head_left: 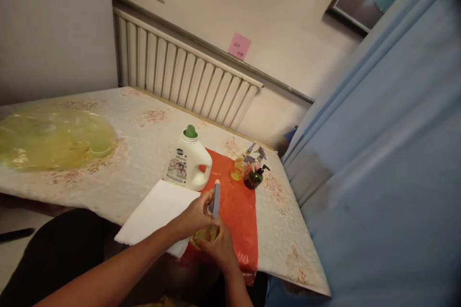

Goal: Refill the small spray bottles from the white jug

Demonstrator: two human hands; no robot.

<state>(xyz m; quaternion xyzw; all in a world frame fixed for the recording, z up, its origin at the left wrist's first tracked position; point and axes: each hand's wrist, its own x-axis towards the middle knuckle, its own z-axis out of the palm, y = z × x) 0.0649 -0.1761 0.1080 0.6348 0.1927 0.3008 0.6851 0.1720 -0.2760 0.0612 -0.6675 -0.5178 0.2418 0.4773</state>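
My left hand (198, 210) is closed around the grey trigger head (216, 199) of a spray bottle. Below it, the yellowish clear body of the spray bottle (204, 236) is gripped by my right hand (220, 245). Whether the head is screwed fully onto the neck is hidden by my fingers. Just beyond my hands stands a large cream jug (194, 158) with a printed label, a side handle and a green piece (190, 131) in its mouth. White paper sheets (154, 211) lie under my left forearm, and a red plastic sheet (236, 206) spreads beneath the bottle.
Several bottles stand together at the red sheet's far right, among them a yellow spray bottle (236, 170) and a dark pump bottle (253, 180). A yellow translucent plastic bag (54, 136) lies on the left of the flowered tablecloth (133, 120). A blue curtain (378, 168) hangs along the right.
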